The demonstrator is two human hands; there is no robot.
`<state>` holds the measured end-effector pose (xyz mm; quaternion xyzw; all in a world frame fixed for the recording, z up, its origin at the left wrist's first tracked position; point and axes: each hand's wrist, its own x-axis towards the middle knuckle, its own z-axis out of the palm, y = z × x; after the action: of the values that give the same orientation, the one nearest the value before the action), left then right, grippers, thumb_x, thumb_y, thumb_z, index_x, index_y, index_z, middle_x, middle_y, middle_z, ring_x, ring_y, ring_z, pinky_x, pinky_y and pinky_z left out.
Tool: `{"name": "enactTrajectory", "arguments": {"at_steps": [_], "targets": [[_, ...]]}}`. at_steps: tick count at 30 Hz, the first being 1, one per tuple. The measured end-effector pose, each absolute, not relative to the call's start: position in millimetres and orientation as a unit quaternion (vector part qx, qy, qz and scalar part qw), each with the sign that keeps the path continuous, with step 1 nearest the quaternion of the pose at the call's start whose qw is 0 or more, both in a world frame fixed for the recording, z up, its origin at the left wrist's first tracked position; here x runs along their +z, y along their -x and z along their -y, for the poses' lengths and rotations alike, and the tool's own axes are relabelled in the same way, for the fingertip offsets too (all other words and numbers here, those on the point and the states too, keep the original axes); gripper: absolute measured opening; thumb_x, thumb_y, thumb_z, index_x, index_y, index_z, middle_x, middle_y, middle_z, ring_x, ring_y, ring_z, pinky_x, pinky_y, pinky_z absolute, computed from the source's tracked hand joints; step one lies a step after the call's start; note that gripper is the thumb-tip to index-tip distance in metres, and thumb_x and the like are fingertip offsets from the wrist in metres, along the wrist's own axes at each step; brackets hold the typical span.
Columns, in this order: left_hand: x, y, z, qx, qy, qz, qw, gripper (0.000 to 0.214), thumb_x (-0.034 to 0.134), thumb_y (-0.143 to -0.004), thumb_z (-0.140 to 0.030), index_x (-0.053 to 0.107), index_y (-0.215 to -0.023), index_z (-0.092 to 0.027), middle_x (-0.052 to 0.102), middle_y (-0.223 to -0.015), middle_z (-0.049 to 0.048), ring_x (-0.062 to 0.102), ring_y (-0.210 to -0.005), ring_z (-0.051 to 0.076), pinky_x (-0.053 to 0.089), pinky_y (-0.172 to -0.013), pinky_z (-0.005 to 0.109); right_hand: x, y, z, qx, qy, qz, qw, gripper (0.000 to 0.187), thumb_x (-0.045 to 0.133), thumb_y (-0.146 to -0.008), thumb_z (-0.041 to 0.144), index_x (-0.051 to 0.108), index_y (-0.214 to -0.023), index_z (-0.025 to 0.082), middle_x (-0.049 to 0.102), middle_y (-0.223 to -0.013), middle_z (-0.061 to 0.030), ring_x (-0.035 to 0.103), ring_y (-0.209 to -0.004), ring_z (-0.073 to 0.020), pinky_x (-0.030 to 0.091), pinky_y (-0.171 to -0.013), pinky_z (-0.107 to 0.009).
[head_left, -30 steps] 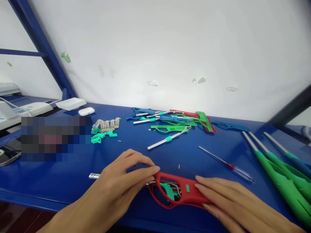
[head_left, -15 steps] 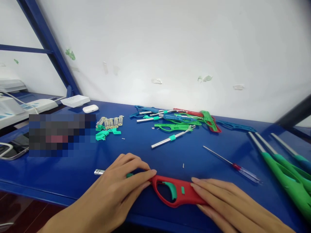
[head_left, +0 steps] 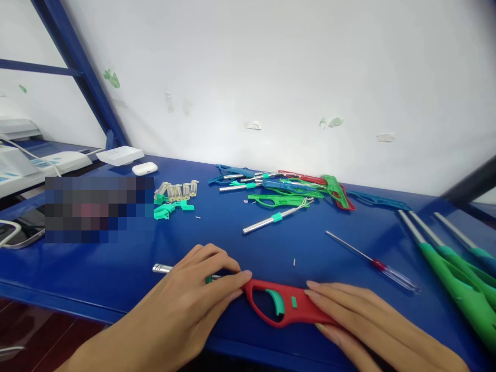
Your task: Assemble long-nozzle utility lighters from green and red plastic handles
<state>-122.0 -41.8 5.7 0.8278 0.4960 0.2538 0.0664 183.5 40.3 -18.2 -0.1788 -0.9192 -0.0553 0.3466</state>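
A red gas lighter (head_left: 289,309) with a turquoise trigger lies crosswise near the front edge, between my two hands. My left hand (head_left: 205,294) pinches its front end between thumb and fingers. Past those fingers, to the left, shows the tip of a metal tube (head_left: 161,268); the middle of the tube is hidden under the hand. My right hand (head_left: 349,315) is closed around the handle end, fingers on top and thumb beneath. Just beyond the lighter lies a small screw (head_left: 294,262). A screwdriver (head_left: 382,267) with a clear and red handle rests behind my right hand.
Loose lighter shells and metal tubes (head_left: 263,222) lie at the back. Further left are turquoise triggers (head_left: 166,209) and small clear fuel tanks (head_left: 178,191). Green lighters (head_left: 453,274) lie at the right. A white earphone case (head_left: 144,168) and a phone (head_left: 27,230) sit left.
The view has shifted slightly, so things on the table appear a little higher. Both hands keep their hold on the red lighter, with hardly any movement.
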Motion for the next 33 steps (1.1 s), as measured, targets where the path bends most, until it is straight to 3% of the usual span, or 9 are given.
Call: {"name": "enactTrajectory", "arguments": {"at_steps": [6,11,17,24,29,33], "targets": [[4.1,122.8,45.4,0.237,-0.838,-0.488,0.061,0.048,0.047,-0.105,-0.004,0.052,-0.147,-0.029,0.062,-0.123,0.0035,0.053,-0.113,0.021,0.046,-0.103,0.038,-18.6,-181.6,-41.7,-0.035,0.204,0.914,0.349,0.033,0.065,-0.096,0.020,0.073,-0.128,0.028,0.080,-0.119,0.0009,0.079,-0.103,-0.0199,0.063,-0.093,-0.024],[5.9,122.4,45.1,0.225,-0.838,-0.492,0.063,0.049,0.045,-0.104,-0.002,0.056,-0.145,-0.026,0.062,-0.122,0.0061,0.054,-0.109,0.022,0.053,-0.093,0.036,-21.4,-185.4,-42.0,-0.027,0.198,0.909,0.367,0.037,0.060,-0.100,0.025,0.067,-0.137,0.027,0.079,-0.122,-0.0001,0.078,-0.106,-0.0180,0.062,-0.095,-0.024],[7.9,119.3,46.7,0.192,-0.848,-0.492,0.041,0.053,0.044,-0.099,0.002,0.055,-0.146,-0.021,0.063,-0.123,0.0087,0.056,-0.110,0.025,0.056,-0.095,0.043,-22.7,-188.5,-40.6,-0.013,0.248,0.916,0.315,0.029,0.057,-0.103,0.039,0.072,-0.127,0.034,0.079,-0.122,0.0049,0.078,-0.105,-0.0187,0.060,-0.098,-0.028],[5.9,117.9,48.0,0.204,-0.848,-0.490,0.012,0.057,0.040,-0.097,0.006,0.056,-0.144,-0.020,0.063,-0.122,0.0090,0.058,-0.108,0.024,0.056,-0.092,0.041,-23.3,-187.0,-40.4,0.006,0.258,0.910,0.325,0.028,0.061,-0.101,0.039,0.074,-0.125,0.034,0.079,-0.122,0.0037,0.078,-0.105,-0.0194,0.061,-0.097,-0.028],[8.0,111.6,49.1,0.253,-0.829,-0.497,0.027,0.033,0.050,-0.105,-0.012,0.062,-0.134,-0.022,0.066,-0.119,0.0066,0.059,-0.108,0.023,0.052,-0.099,0.040,-16.6,-182.3,-41.2,0.042,0.252,0.902,0.349,0.026,0.063,-0.099,0.035,0.077,-0.121,0.033,0.082,-0.115,0.0001,0.080,-0.099,-0.0219,0.065,-0.087,-0.026],[9.0,104.6,44.5,0.288,-0.799,-0.526,0.050,0.011,0.063,-0.103,-0.028,0.066,-0.114,-0.024,0.068,-0.108,0.0020,0.062,-0.099,0.023,0.051,-0.093,0.040,-11.6,-175.0,-38.7,0.055,0.249,0.897,0.360,0.024,0.060,-0.101,0.034,0.075,-0.120,0.034,0.081,-0.110,0.0023,0.080,-0.093,-0.0147,0.063,-0.083,-0.015]]}}
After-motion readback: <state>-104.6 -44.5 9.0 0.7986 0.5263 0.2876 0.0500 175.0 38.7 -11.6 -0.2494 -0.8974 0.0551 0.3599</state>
